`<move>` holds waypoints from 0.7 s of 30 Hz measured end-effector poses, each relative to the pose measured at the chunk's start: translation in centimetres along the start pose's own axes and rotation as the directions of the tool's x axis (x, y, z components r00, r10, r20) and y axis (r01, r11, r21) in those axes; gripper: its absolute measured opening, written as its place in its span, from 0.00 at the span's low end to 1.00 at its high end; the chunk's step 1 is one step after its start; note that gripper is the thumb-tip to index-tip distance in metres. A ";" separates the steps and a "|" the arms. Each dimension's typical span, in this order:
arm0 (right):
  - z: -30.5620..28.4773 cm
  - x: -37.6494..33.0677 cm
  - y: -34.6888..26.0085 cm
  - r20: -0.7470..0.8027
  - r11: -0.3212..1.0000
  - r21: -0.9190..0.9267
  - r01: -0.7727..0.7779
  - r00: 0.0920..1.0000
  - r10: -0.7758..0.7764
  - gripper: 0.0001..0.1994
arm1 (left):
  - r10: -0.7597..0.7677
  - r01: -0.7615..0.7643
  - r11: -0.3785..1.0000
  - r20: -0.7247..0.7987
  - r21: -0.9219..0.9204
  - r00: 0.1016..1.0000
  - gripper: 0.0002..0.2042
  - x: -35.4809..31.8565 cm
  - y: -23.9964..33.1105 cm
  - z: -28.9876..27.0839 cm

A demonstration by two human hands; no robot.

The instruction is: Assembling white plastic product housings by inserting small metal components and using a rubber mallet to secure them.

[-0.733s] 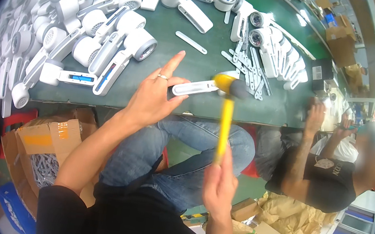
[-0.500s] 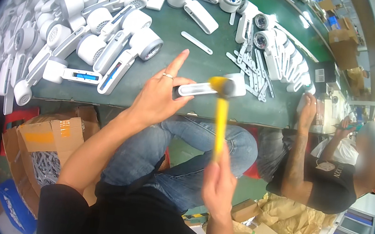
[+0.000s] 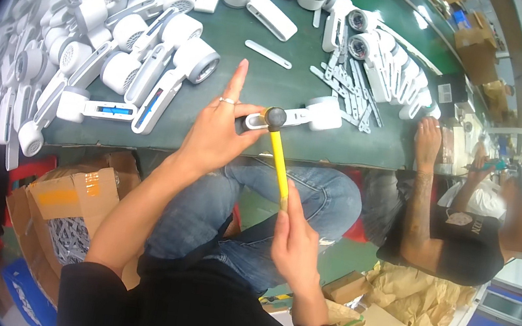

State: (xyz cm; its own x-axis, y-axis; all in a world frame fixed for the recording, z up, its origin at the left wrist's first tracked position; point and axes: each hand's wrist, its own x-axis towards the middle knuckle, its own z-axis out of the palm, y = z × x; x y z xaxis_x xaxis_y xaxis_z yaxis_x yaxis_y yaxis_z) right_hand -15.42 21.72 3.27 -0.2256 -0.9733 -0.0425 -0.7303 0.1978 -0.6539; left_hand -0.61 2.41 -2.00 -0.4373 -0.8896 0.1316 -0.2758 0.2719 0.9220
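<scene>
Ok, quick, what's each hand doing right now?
Left hand: holding the end of a white fan-like device between thumb and finger.
Right hand: closed, holding the yellow-handled hammer.

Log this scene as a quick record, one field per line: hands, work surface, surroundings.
left hand: at handle end of white handheld fan
right hand: holding yellow-handled mallet
mallet head: over fan handle; contact unclear
surface: green worktable
table, left: piled handheld fans
table, right: loose strips, more fans
lower left: open cardboard box
</scene>
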 end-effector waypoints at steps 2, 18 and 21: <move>-1.1 -0.6 0.5 0.005 0.993 0.105 -0.050 0.999 0.050 0.25 | 0.045 -0.044 0.999 -0.023 0.032 0.999 0.54 -0.1 -0.4 0.4; -9.2 8.1 8.8 -0.445 0.854 0.499 -0.149 0.801 0.400 0.28 | 0.398 -0.360 0.888 -0.085 0.286 0.913 0.19 -0.2 -0.7 0.2; -12.4 13.8 10.6 -0.490 0.888 0.286 -0.360 0.742 0.458 0.19 | 0.445 -0.392 0.847 -0.077 0.360 0.892 0.20 -0.4 -0.7 0.5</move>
State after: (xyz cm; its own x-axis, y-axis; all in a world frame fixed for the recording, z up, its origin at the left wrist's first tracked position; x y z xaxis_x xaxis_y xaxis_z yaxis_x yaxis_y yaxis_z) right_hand -34.30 11.81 5.13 -0.8179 -0.5740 0.0389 -0.3828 0.4925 -0.7816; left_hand -0.67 2.80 -2.86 -0.4473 -0.7006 0.5560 -0.3703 0.7109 0.5979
